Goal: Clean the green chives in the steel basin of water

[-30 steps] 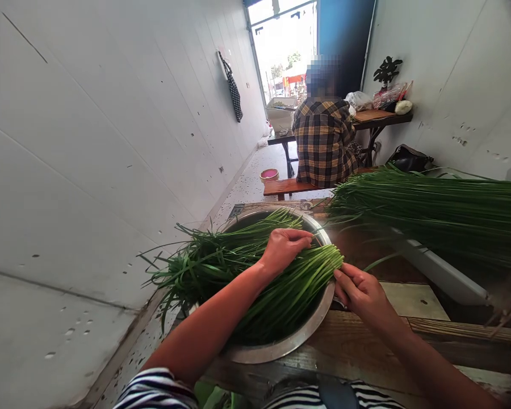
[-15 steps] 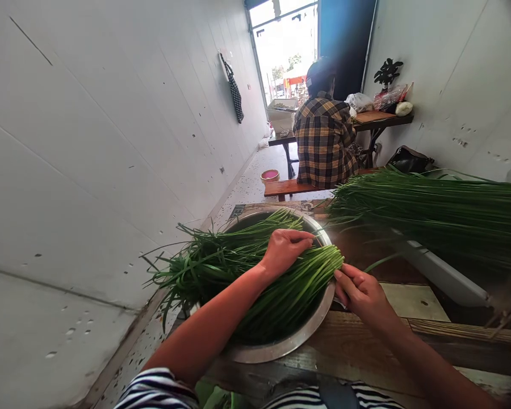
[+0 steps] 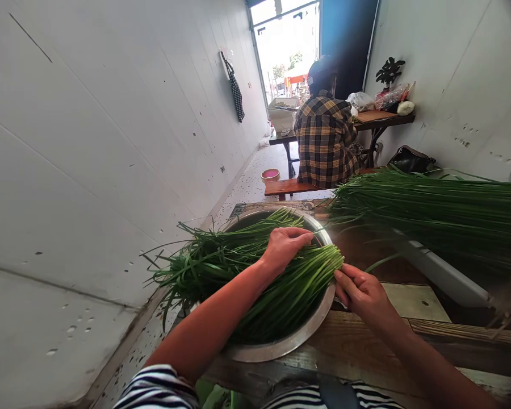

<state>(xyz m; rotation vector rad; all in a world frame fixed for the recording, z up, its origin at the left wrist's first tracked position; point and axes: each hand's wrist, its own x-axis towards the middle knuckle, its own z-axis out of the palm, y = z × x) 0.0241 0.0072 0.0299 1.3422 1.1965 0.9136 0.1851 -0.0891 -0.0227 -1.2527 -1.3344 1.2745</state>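
A wide steel basin point(image 3: 276, 353) holds long bundles of garlic chives point(image 3: 298, 287), pale stem ends to the right and dark leaves hanging over the left rim. My left hand point(image 3: 283, 249) is above the chives with thumb and fingers pinched together; what they hold, if anything, is too small to make out. At the basin's right rim, my right hand point(image 3: 361, 292) pinches the stem ends of the near bundle between thumb and fingers. Its lower fingers are curled under and partly hidden.
A large heap of chives point(image 3: 443, 210) lies on the right, over a white tray point(image 3: 447, 271) on the wooden table point(image 3: 366, 346). Ahead, a person in a plaid shirt point(image 3: 326, 139) sits on a bench point(image 3: 281, 187) at another table. A white wall point(image 3: 111, 142) runs along the left.
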